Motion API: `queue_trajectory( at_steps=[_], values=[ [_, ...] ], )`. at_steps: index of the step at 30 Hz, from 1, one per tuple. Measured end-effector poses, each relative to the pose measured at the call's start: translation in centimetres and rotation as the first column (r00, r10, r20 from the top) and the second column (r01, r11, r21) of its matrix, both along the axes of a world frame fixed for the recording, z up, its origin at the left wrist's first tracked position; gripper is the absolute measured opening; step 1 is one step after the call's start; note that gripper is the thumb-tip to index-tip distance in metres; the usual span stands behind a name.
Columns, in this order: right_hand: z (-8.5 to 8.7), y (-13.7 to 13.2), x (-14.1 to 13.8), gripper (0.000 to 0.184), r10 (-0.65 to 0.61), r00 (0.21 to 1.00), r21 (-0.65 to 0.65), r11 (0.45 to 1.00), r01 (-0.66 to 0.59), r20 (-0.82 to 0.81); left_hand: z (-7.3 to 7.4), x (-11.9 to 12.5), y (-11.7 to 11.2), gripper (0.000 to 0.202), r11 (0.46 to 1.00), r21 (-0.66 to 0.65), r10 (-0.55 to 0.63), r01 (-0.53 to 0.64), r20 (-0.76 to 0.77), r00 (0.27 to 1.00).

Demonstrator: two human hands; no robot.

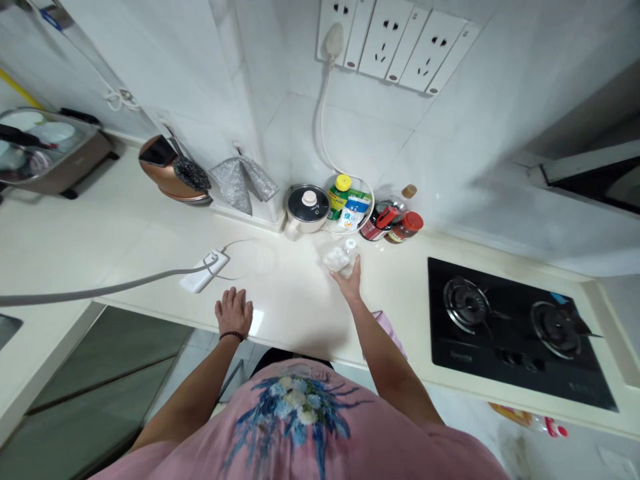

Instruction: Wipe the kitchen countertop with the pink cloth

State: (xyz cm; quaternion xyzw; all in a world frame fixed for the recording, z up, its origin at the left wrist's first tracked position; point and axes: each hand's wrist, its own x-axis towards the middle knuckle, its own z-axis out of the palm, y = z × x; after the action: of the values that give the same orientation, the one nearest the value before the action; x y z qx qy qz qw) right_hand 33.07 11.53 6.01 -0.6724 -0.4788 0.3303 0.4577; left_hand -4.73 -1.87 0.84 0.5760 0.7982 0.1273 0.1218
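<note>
My right hand [351, 281] is closed around a clear container [336, 259] with white contents, at the middle of the counter [295, 293]. A small white-capped top [351, 245] shows just beyond my fingers; whether it belongs to the same container I cannot tell. My left hand [234, 311] lies palm down near the counter's front edge, fingers stretched out and holding nothing. Behind the container stand a small electric pot [308, 210] with a glass lid, a green bottle [339, 198] with a yellow cap, and a white and blue packet [355, 209].
Red-lidded jars [406, 228] stand against the wall. A white power strip [204, 271] with a grey cable lies left. The black gas stove [515, 333] is at the right. A pink cloth [389, 331] lies by my right forearm. A copper-coloured pan [173, 177] leans at the back left.
</note>
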Motion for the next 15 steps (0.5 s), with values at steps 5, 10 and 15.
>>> queue_trajectory(
  at_steps=[5,10,15],
  values=[
    [-2.7,-13.2,7.1,0.082,-0.061,0.834,-0.164,0.97,0.178,0.549,0.1,0.1,0.1,0.058,1.0,0.001,0.007,-0.007,0.006,1.0],
    [-6.2,-22.4,10.0,0.074,0.119,0.628,-0.374,0.88,0.291,0.769,0.1,0.2,0.1,0.059,1.0,0.007,0.004,-0.004,-0.002,1.0],
    [-6.5,-17.7,9.2,0.07,0.311,0.542,-0.471,0.863,0.184,0.781,0.1,0.2,0.1,0.058,1.0,0.003,0.012,-0.012,-0.01,1.0]
  ],
)
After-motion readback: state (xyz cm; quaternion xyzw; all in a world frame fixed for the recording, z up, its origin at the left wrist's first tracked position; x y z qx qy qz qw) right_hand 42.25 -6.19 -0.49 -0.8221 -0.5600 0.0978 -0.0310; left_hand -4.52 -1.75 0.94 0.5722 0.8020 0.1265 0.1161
